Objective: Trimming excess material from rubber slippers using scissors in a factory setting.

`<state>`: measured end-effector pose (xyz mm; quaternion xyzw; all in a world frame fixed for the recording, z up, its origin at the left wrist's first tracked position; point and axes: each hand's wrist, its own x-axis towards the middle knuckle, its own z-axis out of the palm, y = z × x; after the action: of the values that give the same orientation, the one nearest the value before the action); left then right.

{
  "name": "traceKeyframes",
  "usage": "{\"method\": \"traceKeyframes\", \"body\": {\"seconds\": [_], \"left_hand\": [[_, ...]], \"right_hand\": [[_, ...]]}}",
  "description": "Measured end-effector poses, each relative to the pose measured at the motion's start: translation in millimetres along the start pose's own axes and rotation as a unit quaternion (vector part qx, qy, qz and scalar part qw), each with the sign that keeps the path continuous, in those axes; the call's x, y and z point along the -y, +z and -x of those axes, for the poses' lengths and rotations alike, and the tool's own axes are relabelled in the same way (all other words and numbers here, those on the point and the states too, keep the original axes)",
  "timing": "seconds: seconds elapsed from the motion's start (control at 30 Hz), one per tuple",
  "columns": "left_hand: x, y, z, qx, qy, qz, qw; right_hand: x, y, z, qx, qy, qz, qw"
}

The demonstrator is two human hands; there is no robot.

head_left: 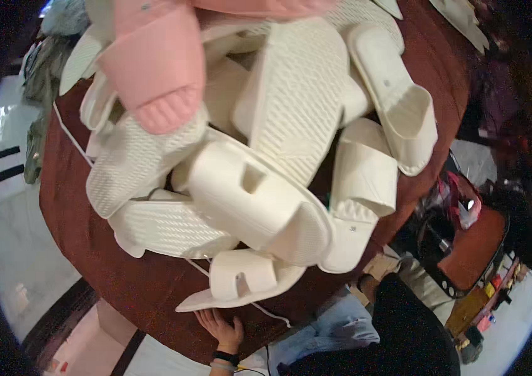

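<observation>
My left hand (222, 329) lies palm down on the brown-covered table (153, 294), fingers stretched and a dark band at the wrist. Its fingertips reach the sole edge of the nearest white slipper (241, 279), which has a cut-out strap; I cannot tell whether they go under it. Down at the right, a black sleeve (410, 326) leads to what looks like my right hand (369, 288), mostly hidden beside the table edge. Above my left hand is a heap of white slippers, one with a square cut-out (225, 182), others turned sole up (303, 81). A pink slipper (159, 69) rests on top.
Another pink slipper (266, 6) is at the far edge of the heap. A thin white cord (272, 313) trails near my left hand. My jeans (335, 329) are close below the table edge. A brown-seated stool (476, 244) and a pink bag (463, 200) stand to the right.
</observation>
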<state>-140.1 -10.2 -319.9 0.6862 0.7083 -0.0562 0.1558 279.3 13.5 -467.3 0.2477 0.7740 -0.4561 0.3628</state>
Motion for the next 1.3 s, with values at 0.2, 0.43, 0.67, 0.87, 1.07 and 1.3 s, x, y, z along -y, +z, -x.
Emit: {"method": "traceKeyframes", "body": {"seconds": [0.2, 0.43, 0.67, 0.87, 1.07, 1.3], "left_hand": [[-6, -19, -7, -0.031, 0.018, -0.008, 0.999], [-22, -35, -14, -0.068, 0.027, 0.050, 0.996], [-27, -43, -16, -0.037, 0.024, 0.078, 0.996], [-12, -55, -14, 0.017, 0.028, 0.152, 0.988], [-45, -106, -11, -0.197, 0.062, 0.244, 0.947], [-149, -135, -70, -0.326, 0.135, 0.108, 0.930]], "right_hand": [[-20, -94, -37, -0.065, -0.040, -0.026, 0.997], [-19, -205, -53, -0.118, -0.089, -0.071, 0.986], [-40, -122, 0, -0.188, -0.097, -0.126, 0.969], [-37, -76, 53, -0.259, -0.176, -0.053, 0.948], [84, -168, 159, -0.132, -0.362, -0.127, 0.914], [82, -215, 125, -0.587, -0.041, 0.256, 0.767]]}}
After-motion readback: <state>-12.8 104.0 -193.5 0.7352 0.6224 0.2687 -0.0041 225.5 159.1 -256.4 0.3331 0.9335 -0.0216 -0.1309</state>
